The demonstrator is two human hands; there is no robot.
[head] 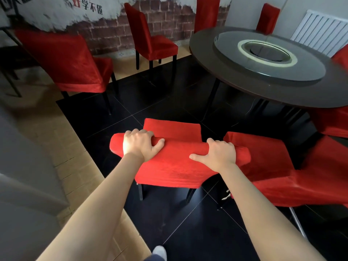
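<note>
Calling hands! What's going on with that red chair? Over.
Left hand, right hand both gripping backrest top of red fabric-covered chair. Second red chair close on the right. Round dark table ahead.

Chair point(175, 162) w/ matt red velvety cloth; floor point(197, 232) glossy black tile.

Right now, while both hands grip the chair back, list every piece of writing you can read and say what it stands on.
"好学不倦" on the painted wall: first character red, the rest black, slightly blurred.
Large black strokes at the wall's top left corner: cut off, unreadable.
Red-covered chair, round table: no writing.
</note>
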